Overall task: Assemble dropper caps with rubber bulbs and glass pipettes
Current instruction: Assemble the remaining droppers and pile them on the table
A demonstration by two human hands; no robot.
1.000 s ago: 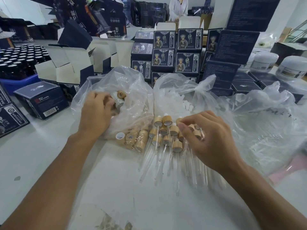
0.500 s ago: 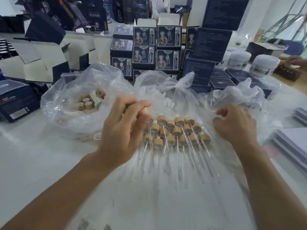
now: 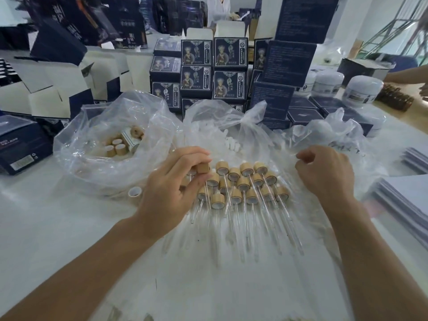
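Note:
My left hand (image 3: 171, 188) pinches a wooden dropper cap (image 3: 203, 168) between thumb and fingers, just left of a pile of assembled droppers (image 3: 243, 184) lying on clear plastic with their glass pipettes pointing toward me. My right hand (image 3: 326, 174) hovers to the right of the pile at the edge of a clear bag (image 3: 342, 137), fingers curled and fingertips together; whether they hold anything is too faint to see. A bag of wooden caps (image 3: 115, 144) lies at the left. Behind the pile, a bag of white rubber bulbs (image 3: 231, 144). One loose cap (image 3: 134, 192) lies on the table.
Stacked dark blue product boxes (image 3: 208, 72) wall off the back. White jars (image 3: 361, 89) stand at the back right, near another person's hand (image 3: 423, 89). A stack of grey sheets (image 3: 405, 200) lies at the right edge and a blue box (image 3: 20, 144) at the left.
My left hand came out of the cap bag and moved right to the dropper pile with a cap. My right hand left the pile and moved right to the clear bag.

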